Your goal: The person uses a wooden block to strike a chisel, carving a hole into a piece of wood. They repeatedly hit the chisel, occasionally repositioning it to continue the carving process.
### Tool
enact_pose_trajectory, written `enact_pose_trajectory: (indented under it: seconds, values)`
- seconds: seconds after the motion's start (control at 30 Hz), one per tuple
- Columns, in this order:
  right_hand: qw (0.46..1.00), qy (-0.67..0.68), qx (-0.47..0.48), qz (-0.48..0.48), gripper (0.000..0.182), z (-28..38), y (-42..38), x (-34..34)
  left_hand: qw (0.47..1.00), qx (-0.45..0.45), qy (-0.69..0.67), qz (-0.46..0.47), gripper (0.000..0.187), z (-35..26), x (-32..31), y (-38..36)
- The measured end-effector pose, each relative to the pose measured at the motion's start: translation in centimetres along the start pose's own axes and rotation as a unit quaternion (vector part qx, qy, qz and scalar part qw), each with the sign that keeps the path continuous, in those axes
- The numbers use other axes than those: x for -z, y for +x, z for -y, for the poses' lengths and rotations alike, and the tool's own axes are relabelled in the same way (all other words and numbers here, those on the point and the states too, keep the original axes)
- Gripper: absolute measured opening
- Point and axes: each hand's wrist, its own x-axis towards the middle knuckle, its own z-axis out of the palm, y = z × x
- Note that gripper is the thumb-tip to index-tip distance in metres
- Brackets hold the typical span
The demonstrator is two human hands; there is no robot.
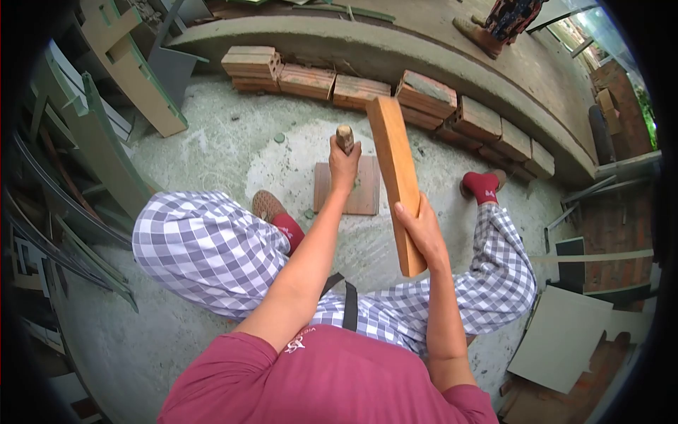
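Observation:
My left hand point(344, 166) is closed around an upright tool with a worn, rounded wooden top point(345, 134). Its lower end is hidden by the fist, so its exact kind does not show. Beneath the hand lies a flat, square brown wooden board point(367, 194) on the floor, with a few green scraps on it. In my right hand point(422, 230) is a long, thick wooden bat point(397, 152), gripped near its lower end. The bat's far end is raised to the right of the wooden-topped tool, apart from it.
Stacked hollow bricks point(305, 80) line a low concrete ledge point(353, 44). Cut green-edged panels point(134, 74) lean at the left; another panel point(560, 338) lies at the right. Small green pieces point(280, 138) are scattered on the concrete floor. Another person's shoes point(477, 37) appear beyond the ledge.

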Motion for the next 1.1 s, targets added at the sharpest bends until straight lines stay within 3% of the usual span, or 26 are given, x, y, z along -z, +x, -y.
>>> enact_pose_trajectory:
  seconds: [0.13, 0.3, 0.37, 0.4, 0.43, 0.5, 0.57, 0.67, 0.73, 0.83, 0.93, 1.0, 1.1]
  values:
    - [0.997, -0.024, 0.066, -0.035, 0.067, 3.6, 0.1, 1.0, 0.999, 0.030, -0.038, 0.015, 0.035, -0.9, 0.7, -0.5]
    - [0.988, -0.115, 0.099, -0.039, 0.073, 6.9, 0.7, 1.5, 0.999, -0.012, 0.007, 0.029, 0.032, -1.4, -0.6, -1.1]
    - [0.976, -0.211, 0.053, 0.012, 0.072, 5.9, 1.4, 1.5, 0.998, -0.004, -0.019, 0.061, 0.032, -1.8, -0.7, -1.6]
    - [0.960, -0.271, 0.022, 0.064, 0.077, 5.6, 1.9, 1.7, 0.996, -0.031, -0.055, 0.066, 0.031, -2.0, -0.8, -2.0]
    - [0.961, -0.271, 0.022, 0.057, 0.077, 5.5, 1.8, 1.8, 0.992, -0.059, -0.088, 0.073, 0.030, -1.6, -0.9, -2.0]
    - [0.974, -0.217, 0.025, 0.056, 0.079, 5.6, 1.4, 2.1, 0.985, -0.054, -0.129, 0.098, 0.029, 0.1, -1.7, -1.7]
    - [0.982, -0.178, 0.046, 0.037, 0.079, 6.8, 0.5, 2.3, 0.990, 0.005, -0.015, 0.140, 0.028, -0.3, -1.6, -2.0]
    - [0.994, -0.070, 0.076, -0.020, 0.078, 8.5, -0.1, 2.2, 0.994, 0.004, -0.001, 0.111, 0.028, -2.4, -1.6, -2.4]
    - [0.992, -0.108, 0.054, -0.024, 0.077, 7.4, 0.5, 1.6, 0.994, -0.045, 0.011, 0.095, 0.028, -3.0, -1.6, -2.7]
    - [0.982, -0.189, 0.023, 0.001, 0.074, 3.5, 1.5, 0.9, 0.991, -0.033, -0.069, 0.111, 0.027, -2.8, -1.5, -2.7]
    - [0.999, -0.050, 0.005, 0.012, 0.070, 1.2, 1.4, 0.4, 0.993, -0.044, -0.030, 0.105, 0.026, -1.8, -1.8, -2.7]
    - [1.000, -0.005, -0.010, 0.011, 0.067, 0.7, 1.0, 0.1, 0.994, -0.014, -0.026, 0.104, 0.028, -2.4, -1.8, -2.8]
    - [0.999, 0.051, 0.004, -0.015, 0.059, -0.7, 1.1, -0.4, 0.995, -0.042, 0.030, 0.081, 0.029, -2.3, -1.7, -2.4]
